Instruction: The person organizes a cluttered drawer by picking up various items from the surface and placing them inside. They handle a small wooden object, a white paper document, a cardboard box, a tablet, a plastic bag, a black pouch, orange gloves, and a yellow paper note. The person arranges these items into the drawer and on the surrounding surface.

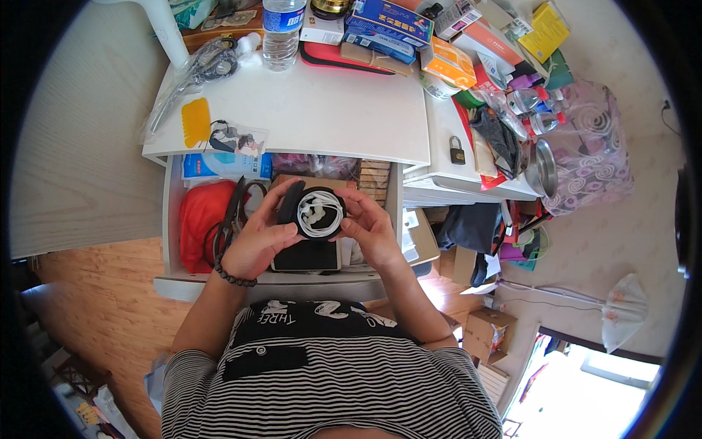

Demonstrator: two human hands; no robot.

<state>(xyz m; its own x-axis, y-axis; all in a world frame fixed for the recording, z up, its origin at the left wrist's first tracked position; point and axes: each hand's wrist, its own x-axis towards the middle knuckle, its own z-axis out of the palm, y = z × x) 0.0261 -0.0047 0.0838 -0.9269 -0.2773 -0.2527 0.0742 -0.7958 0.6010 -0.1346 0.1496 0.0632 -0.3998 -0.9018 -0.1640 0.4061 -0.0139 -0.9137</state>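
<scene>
Between my two hands is a small round black earphone case (298,212), its lid folded open toward the left. Coiled white earphones (319,210) lie inside it. My left hand (265,228), with a dark bead bracelet at the wrist, grips the case and its lid from the left. The fingers of my right hand (369,228) curl round the case's right rim. Both hands are over an open white drawer (172,219). A red cloth bundle (199,223), a dark strap (232,212) and a flat black item with a pale edge (307,257) lie in the drawer.
Above the drawer is a white desktop (329,110) with a yellow scraper-like piece (196,122), a water bottle (282,36) and stacked boxes (387,25). On the cabinet to the right sit a padlock (457,151) and a metal bowl (542,168). Cardboard boxes (486,333) stand lower right.
</scene>
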